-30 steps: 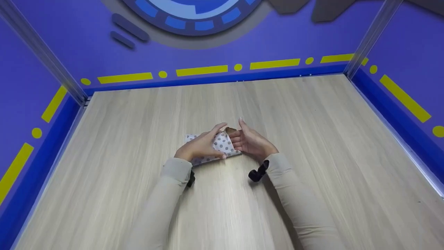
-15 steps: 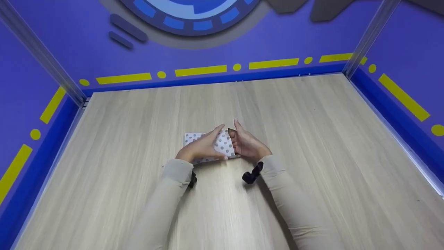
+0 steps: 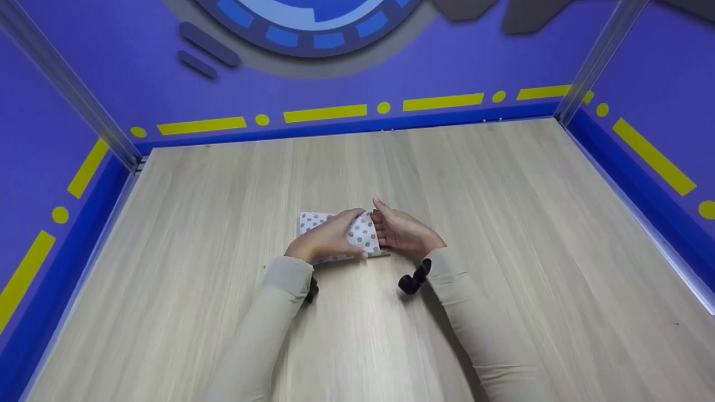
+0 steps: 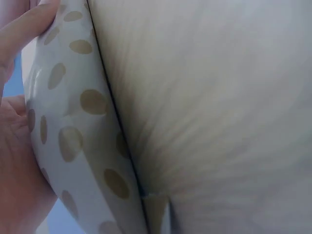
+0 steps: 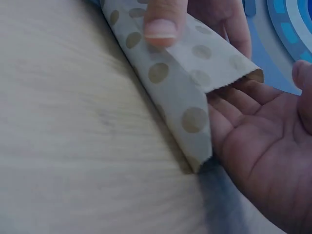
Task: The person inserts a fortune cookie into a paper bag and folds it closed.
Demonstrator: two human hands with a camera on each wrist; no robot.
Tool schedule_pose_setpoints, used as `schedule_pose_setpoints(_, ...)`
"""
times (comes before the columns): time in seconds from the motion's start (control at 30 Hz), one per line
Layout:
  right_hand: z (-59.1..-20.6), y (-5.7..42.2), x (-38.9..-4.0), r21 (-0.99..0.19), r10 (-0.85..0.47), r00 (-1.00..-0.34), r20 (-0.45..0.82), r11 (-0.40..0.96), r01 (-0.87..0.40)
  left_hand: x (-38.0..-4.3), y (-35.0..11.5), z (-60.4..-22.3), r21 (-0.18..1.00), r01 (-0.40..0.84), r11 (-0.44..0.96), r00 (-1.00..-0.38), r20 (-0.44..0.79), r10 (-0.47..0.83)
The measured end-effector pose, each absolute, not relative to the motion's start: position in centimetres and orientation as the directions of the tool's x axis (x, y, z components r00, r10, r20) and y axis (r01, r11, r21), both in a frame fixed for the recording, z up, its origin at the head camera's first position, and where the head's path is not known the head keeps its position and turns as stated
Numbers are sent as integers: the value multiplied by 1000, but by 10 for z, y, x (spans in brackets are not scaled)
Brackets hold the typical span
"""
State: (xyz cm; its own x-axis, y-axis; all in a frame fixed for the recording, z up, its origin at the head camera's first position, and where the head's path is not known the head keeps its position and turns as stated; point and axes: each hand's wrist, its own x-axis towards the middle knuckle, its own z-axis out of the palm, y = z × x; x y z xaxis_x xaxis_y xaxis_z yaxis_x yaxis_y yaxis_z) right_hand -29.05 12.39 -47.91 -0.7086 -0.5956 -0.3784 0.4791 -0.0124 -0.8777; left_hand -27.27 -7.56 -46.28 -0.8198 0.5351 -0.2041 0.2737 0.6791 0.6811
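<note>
A white paper bag with grey-brown dots [image 3: 363, 234] lies sideways on the table, its cut mouth facing right. My left hand [image 3: 327, 237] grips it from above, fingers over the far side and thumb at the near edge. In the right wrist view, the left thumb [image 5: 165, 30] presses the dotted paper [image 5: 158, 73] near the mouth. My right hand [image 3: 408, 231] is at that mouth, palm visible and thumb raised. Its fingertips reach inside and are hidden by the paper. Bulging paper [image 4: 73, 102] fills the left side of the left wrist view.
The wood-grain table [image 3: 223, 184] extends around both hands. Blue panels with yellow marks [image 3: 324, 113] bound it at the back and sides. Black wrist mounts [image 3: 412, 282] hang beneath the sleeves.
My right fingers have moved into the bag's mouth, then the hand has drawn slightly back right. The brown flap at the far corner shows less. The left hand keeps its grip, slightly nearer me.
</note>
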Motion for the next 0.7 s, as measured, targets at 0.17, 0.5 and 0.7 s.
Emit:
schedule_pose_setpoints(0.17,-473,135,-290,-920,-529,-759,-381,135,367,-273,-77,-463,694,262,670,-820,-206,534)
schedule_pose_setpoints(0.5,-470,161,-279,-923,-526,-803,-280,377,75,-274,-76,-464,706,265,657,-819,-194,540)
schedule_pose_setpoints(0.7,-473,164,-273,-896,-525,-800,-290,444,33,-273,-76,-463,716,265,646,-818,-187,544)
